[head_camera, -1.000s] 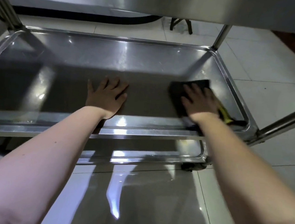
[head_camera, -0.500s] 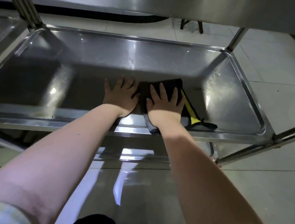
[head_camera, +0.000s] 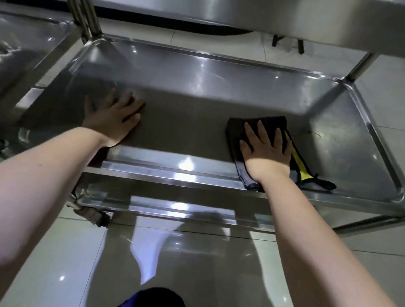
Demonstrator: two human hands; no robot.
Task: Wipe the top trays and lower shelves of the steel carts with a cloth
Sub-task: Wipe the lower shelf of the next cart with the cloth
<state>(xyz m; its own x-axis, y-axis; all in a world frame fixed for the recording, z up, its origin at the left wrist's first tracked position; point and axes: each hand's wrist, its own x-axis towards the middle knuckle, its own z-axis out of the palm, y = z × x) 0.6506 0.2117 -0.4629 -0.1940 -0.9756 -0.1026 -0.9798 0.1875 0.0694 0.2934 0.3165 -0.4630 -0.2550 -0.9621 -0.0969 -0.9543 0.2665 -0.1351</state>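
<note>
We're bracing the left hand (head_camera: 112, 118) flat on the lower shelf (head_camera: 203, 80), fingers (head_camera: 127, 101) spread, holding nothing. Further right, by the shelf's near edge, our right hand (head_camera: 266, 151) is pressing the cloth (head_camera: 270, 121) down, fingers straight. It's looking soft, limp and light; we're judging flat palm pressure mid-cloth best.

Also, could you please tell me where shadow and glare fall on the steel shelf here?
Head view: a broad shadow darkens the near half of the shiny steel lower shelf, under the left hand and the right hand pressing the black-and-yellow cloth; white glare spots sit on its front rim.
</note>
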